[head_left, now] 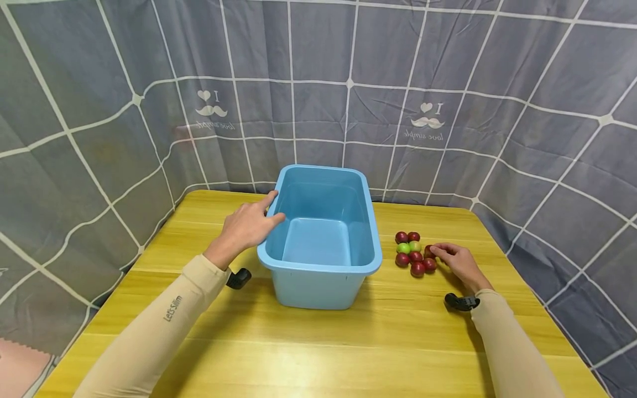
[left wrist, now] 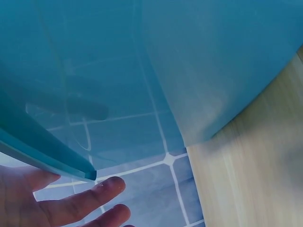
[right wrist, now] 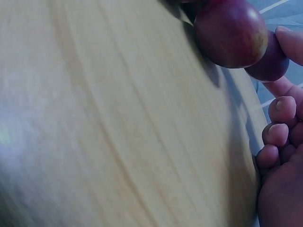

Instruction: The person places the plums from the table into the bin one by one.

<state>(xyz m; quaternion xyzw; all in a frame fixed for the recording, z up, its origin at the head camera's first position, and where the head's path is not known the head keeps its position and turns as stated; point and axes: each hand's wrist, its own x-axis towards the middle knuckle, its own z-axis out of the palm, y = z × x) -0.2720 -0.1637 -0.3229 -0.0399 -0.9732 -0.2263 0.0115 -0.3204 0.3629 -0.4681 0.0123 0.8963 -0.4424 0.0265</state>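
A light blue plastic tub [head_left: 320, 269] stands upright on the wooden table. My left hand [head_left: 246, 225] is at its left rim, the thumb over the edge and the fingers on the outer side. In the left wrist view the fingers [left wrist: 80, 205] extend just past the rim [left wrist: 52, 168]. To the right of the tub lies a cluster of dark red plums [head_left: 417, 269] with a green fruit [head_left: 403, 248] and a yellowish one among them. My right hand [head_left: 460, 265] pinches a plum [right wrist: 271, 61] between thumb and index finger at the cluster's right side. Another plum [right wrist: 229, 33] partly covers it in the right wrist view.
Grey curtains [head_left: 318, 110] with white grid lines surround the table [head_left: 298, 354] at the back and sides. Black wrist-camera mounts [head_left: 461, 302] sit on both wrists. A pink cloth [head_left: 22, 367] shows at the lower left.
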